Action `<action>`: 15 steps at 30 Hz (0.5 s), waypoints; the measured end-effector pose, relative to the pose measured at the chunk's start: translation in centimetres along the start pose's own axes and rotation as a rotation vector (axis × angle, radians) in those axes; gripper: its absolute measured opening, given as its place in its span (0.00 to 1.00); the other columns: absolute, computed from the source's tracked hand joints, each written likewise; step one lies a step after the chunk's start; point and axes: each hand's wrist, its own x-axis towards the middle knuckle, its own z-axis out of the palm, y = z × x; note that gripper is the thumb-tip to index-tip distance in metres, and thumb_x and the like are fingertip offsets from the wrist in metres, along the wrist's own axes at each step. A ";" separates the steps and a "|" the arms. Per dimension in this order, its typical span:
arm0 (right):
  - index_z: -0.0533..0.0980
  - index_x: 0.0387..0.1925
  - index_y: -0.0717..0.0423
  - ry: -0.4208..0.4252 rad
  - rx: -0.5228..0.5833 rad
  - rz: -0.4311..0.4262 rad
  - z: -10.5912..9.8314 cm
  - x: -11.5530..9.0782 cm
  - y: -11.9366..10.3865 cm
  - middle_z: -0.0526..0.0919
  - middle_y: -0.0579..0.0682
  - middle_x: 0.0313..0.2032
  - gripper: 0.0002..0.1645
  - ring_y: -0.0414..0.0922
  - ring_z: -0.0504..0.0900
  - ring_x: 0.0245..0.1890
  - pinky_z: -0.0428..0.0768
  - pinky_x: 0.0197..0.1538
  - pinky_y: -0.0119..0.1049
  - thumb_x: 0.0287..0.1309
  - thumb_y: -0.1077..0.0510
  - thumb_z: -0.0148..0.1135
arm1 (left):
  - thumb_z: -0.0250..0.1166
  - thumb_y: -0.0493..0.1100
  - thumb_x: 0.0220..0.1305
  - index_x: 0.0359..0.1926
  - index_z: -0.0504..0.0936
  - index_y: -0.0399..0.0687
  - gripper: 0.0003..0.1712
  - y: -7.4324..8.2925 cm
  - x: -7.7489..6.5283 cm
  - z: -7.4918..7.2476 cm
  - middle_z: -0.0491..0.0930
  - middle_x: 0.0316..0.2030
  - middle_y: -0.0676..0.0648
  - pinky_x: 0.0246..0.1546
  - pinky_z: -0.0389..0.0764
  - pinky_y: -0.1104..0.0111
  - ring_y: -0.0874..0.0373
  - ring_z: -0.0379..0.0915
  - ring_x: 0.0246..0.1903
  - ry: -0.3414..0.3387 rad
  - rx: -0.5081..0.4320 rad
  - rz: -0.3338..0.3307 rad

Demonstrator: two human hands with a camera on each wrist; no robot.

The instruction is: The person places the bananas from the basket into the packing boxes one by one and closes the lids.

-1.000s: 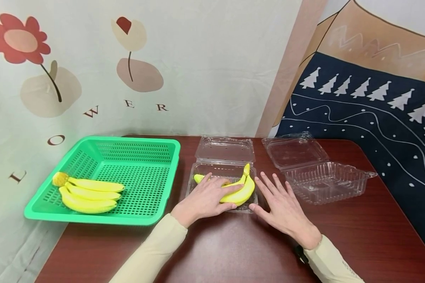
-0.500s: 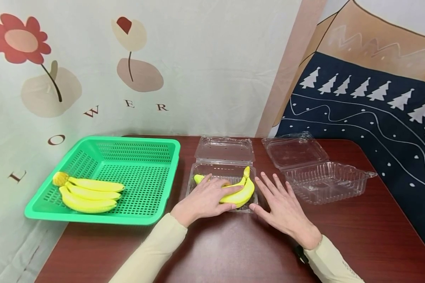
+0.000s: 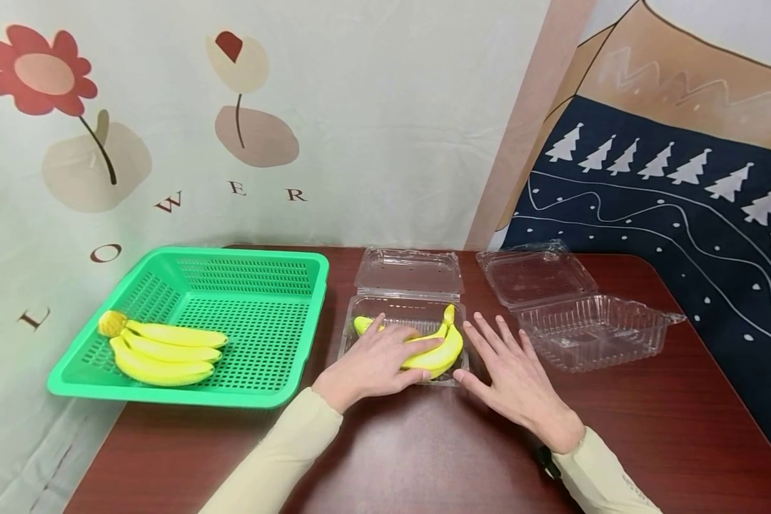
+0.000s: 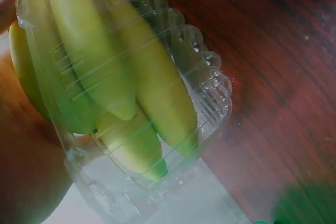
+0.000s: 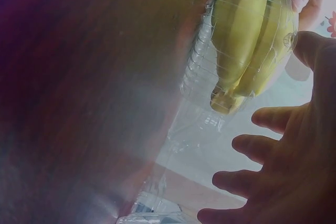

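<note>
A bunch of yellow bananas lies in the base of a lidded clear plastic clamshell box, its stem end up at the right and a greenish tip showing at the left. Across the bunch rests my left hand, fingers extended and thumb near the front rim; it hides the middle of the fruit. My right hand is spread flat-fingered beside the box, thumb right at its edge. Through the clear wall, the left wrist view shows several banana tips. The right wrist view shows the banana stem near the box end.
A green basket at the left holds another banana bunch. To the right stands a second clear clamshell box with its lid laid back. The first box's lid also lies open behind it. A printed curtain backs the brown table.
The banana stem has sunk slightly lower in the box under my left hand. My right hand stays in place. The head view has shifted very slightly.
</note>
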 end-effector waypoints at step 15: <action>0.59 0.81 0.47 -0.010 -0.008 0.001 0.0 0.0 0.1 0.56 0.52 0.80 0.50 0.64 0.55 0.78 0.55 0.71 0.72 0.68 0.27 0.54 | 0.55 0.65 0.75 0.77 0.67 0.70 0.33 0.2 0.1 0.2 0.74 0.70 0.49 0.74 0.48 0.36 0.48 0.65 0.72 -0.040 0.001 -0.023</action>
